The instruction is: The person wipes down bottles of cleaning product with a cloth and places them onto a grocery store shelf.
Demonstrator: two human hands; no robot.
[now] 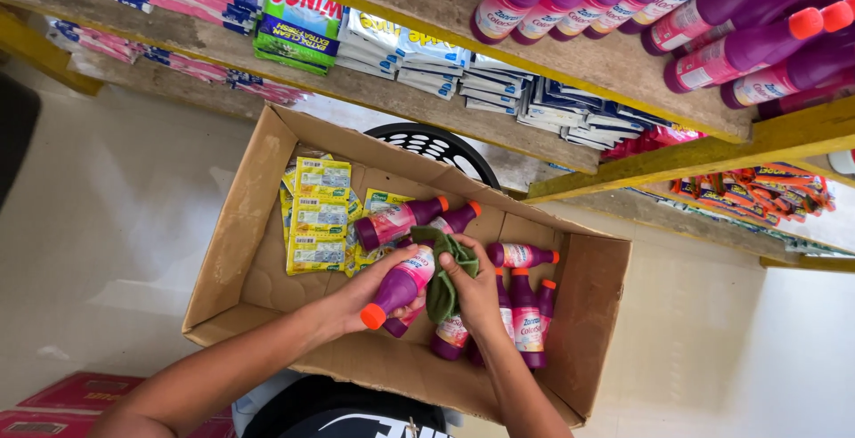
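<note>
1. Left grip. The left hand [370, 288] is closed around a purple bottle [399, 285] with an orange cap, held tilted above the floor of the cardboard box [240, 251], the cap pointing towards the person.
2. Right grip. The right hand [474, 291] is closed on a green cloth [443, 271], pressing it against the side of the held bottle; the two grips touch across the bottle.
3. Step in hand. Judged from the cloth on the bottle, the bottle is being wiped; it has not been set down or shelved. The next move calls for turning the bottle in the left grip so that the cloth reaches its unwiped side.
4. Just beyond the grips. More purple bottles [525, 313] lie loose in the box, some under the right hand, some just beyond the cloth.
5. Farther left of the grips. Yellow sachets [319, 215] lie in a stack in the box.
6. Well beyond the box. A black basket [436, 146] stands behind it, and wooden shelves [623, 73] carry further purple bottles and flat packets.
</note>
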